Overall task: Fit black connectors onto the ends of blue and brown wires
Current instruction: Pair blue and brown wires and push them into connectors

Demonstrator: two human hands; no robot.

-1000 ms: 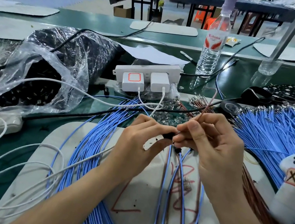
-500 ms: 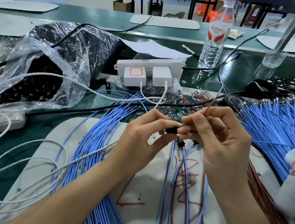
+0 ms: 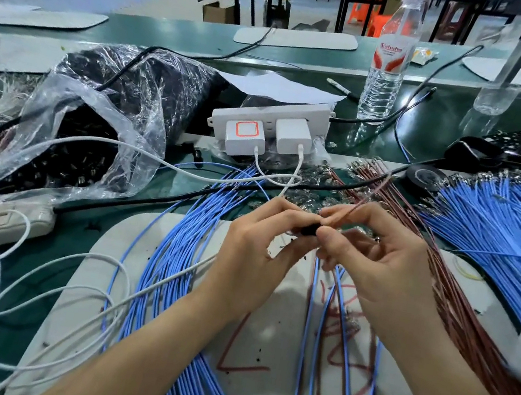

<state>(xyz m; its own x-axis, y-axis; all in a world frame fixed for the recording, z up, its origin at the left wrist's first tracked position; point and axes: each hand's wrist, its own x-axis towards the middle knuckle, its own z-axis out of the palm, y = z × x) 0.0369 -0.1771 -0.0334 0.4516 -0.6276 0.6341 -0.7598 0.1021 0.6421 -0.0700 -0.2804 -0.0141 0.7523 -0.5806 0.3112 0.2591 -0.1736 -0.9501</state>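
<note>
Centre: a small black connector (image 3: 310, 230), a short dark plastic block, is held above the far half of a pale mat (image 3: 92, 275). The left hand (image 3: 256, 252) pinches it between thumb and forefinger, the other fingers curled under. The right hand (image 3: 386, 268) meets it at its right end, fingertips closed narrowly on a thin brown wire (image 3: 369, 195) that rises blurred behind the knuckles. Slim blue wires (image 3: 324, 313) hang from below the hands and trail toward the viewer across red scribbles on the mat.

The mat has a rounded far-left corner, with bare surface under the left wrist. A blue bundle (image 3: 173, 251) flanks the left hand and a brown bundle (image 3: 461, 313) the right. Far left lies a crinkled clear plastic bag (image 3: 89, 132) of dark parts. Beyond the hands stands a white power strip (image 3: 265, 125).
</note>
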